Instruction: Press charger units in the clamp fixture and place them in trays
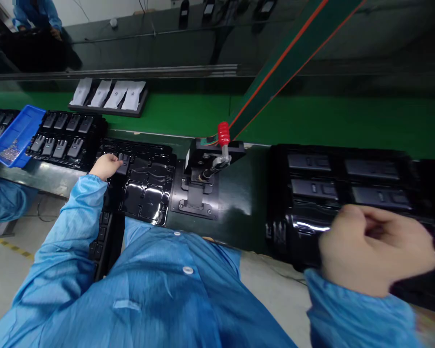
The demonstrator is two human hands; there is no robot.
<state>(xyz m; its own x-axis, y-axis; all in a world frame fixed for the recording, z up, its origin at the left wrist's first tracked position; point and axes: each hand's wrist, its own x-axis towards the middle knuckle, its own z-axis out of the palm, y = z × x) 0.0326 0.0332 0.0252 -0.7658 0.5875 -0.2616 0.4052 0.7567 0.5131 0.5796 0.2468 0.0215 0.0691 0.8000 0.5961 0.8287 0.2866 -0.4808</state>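
My left hand (106, 166) reaches to the top left corner of a glossy black moulded tray (148, 186) and its fingers are closed around a small dark part (123, 161) there. My right hand (375, 249) hovers over the near edge of a stack of black trays (351, 188) on the right, fingers curled together; what they hold, if anything, is hidden. Several dark rectangular parts (371, 169) lie in that stack's top tray. Between the two trays stands a black fixture (199, 186) with a red-handled toggle clamp (223, 135).
A green conveyor belt (311, 121) runs behind the bench, carrying a tray of white pouches (110, 94). Further left sit a black tray filled with dark parts (63, 135) and a blue bin (14, 137) of small metal pieces. A person in blue stands far back left (38, 14).
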